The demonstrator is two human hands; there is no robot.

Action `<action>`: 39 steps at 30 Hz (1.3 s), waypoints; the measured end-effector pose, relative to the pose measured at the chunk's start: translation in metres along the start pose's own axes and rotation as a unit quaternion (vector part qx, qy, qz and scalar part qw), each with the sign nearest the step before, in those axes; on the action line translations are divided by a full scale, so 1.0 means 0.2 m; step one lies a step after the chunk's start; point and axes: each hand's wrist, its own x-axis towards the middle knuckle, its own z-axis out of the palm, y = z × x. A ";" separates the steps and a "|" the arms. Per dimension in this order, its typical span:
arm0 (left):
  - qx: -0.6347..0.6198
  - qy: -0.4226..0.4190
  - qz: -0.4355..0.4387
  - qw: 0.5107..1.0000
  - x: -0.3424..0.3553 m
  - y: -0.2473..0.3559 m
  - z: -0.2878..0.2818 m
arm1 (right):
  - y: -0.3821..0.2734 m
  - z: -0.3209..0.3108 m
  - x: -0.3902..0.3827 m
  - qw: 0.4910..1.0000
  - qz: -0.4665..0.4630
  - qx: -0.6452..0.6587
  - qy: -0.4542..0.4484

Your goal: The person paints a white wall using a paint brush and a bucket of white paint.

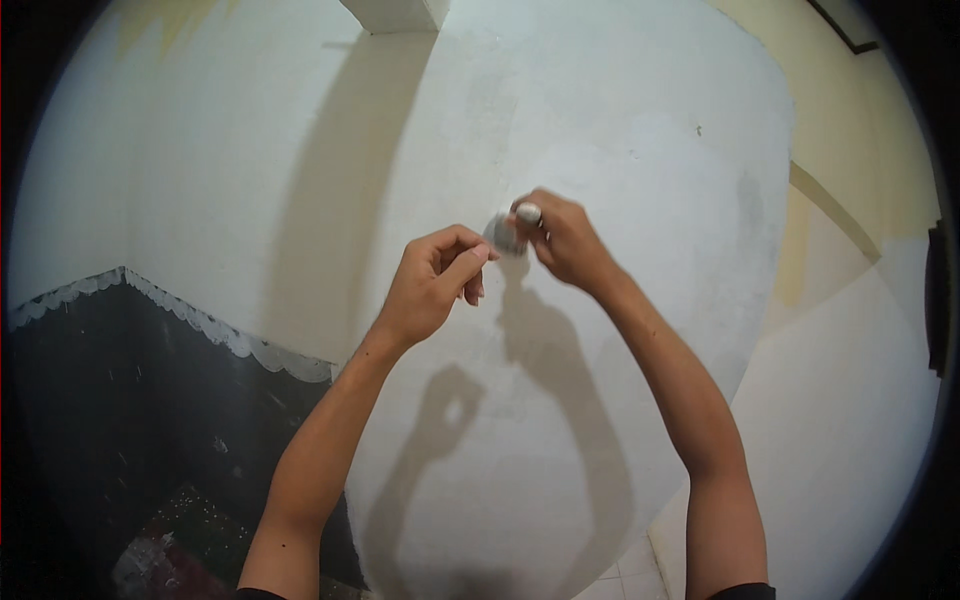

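My right hand (pixel 555 235) is closed around the pale handle of a tool with a blurred grey blade (pixel 502 233), probably a scraper, held against or just in front of the white wall (pixel 610 140). To the left of the blade and a little lower, my left hand (pixel 433 280) has curled fingers, with the thumb and forefinger nearly together; whether anything small is between them, I cannot make out. Shadows of both hands fall on the wall below.
A boxy ledge (pixel 395 14) juts out at the top. Dark lower wall (pixel 120 390) with a scalloped white edge fills the left. Cream wall (pixel 840 120) is at upper right, a dark object (pixel 936 295) at the far right edge, and floor tiles (pixel 625 560) low down.
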 end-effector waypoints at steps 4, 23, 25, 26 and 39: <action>0.024 -0.005 0.034 0.999 0.14 0.06 -0.04 | 0.12 -0.17 0.30 0.986 -0.067 -0.106 0.107; 0.027 -0.004 0.051 0.998 0.40 -0.11 -0.18 | -0.11 0.08 0.05 0.990 0.035 -0.067 0.116; 0.029 -0.009 0.060 0.998 0.47 -0.09 -0.18 | -0.02 -0.03 0.22 0.981 0.048 -0.082 0.168; 0.026 -0.013 0.063 0.998 0.51 -0.08 -0.17 | 0.02 -0.08 0.30 0.975 0.088 -0.068 0.192; 0.042 -0.004 0.108 0.993 0.91 -0.01 -0.25 | 0.32 -0.29 0.84 0.917 -0.085 -0.173 0.350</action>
